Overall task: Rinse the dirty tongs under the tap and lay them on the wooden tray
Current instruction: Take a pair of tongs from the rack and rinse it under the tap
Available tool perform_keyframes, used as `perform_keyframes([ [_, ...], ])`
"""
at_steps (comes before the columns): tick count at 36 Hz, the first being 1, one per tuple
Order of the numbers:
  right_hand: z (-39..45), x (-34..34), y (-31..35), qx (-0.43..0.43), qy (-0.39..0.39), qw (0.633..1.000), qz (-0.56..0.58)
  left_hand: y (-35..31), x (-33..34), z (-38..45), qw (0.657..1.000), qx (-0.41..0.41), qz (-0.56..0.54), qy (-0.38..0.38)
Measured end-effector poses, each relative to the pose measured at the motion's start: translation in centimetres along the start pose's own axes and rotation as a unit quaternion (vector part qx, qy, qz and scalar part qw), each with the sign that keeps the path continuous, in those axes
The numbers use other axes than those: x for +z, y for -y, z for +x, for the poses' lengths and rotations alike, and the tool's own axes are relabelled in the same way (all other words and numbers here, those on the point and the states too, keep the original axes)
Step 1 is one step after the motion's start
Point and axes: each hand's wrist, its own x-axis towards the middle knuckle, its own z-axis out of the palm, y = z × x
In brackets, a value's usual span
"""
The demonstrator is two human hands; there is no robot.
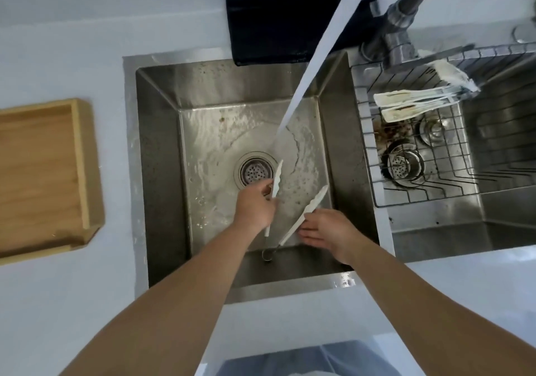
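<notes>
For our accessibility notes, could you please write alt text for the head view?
Two hands hold white tongs spread open in a steel sink, the left hand gripping one arm near the running water. A wooden tray waits left.

Bare arms, no sleeves in sight.

My two forearms are uncovered from the lower edge of the view to the wrists, with no watch, band, ring or glove on my left hand [255, 204] or my right hand [327, 230]. Both forearms look smooth and unmarked. Low in the view, between my arms, shows a patch of my grey-blue clothing [316, 359], with soft folds in the cloth.
</notes>
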Motion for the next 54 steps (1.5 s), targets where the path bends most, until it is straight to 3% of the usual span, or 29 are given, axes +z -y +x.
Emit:
perform_keyframes([
  [7,2.1,-0.1,-0.9,0.044,-0.013,0.999,0.008,0.6,1.5,1.3,0.998,0.023,0.052,0.031],
  [16,2.9,-0.2,-0.5,0.080,-0.002,0.992,-0.103,0.7,2.0,2.2,0.993,0.039,0.090,0.059],
  [26,3.6,-1.0,-0.8,0.103,-0.008,0.993,-0.052,0.5,1.7,2.2,0.990,0.048,0.111,0.068],
  [39,1.9,-0.9,-0.6,0.071,-0.013,0.997,-0.025,1.0,0.5,-0.4,0.993,0.045,0.094,0.063],
  [46,0.4,-0.8,-0.9,-0.001,-0.023,1.000,0.011,1.7,0.1,-1.6,0.996,0.009,0.073,0.059],
  [54,-2.5,-1.3,-1.2,-0.053,0.002,0.997,0.055,1.2,-1.2,-3.6,0.998,-0.035,-0.037,0.031],
])
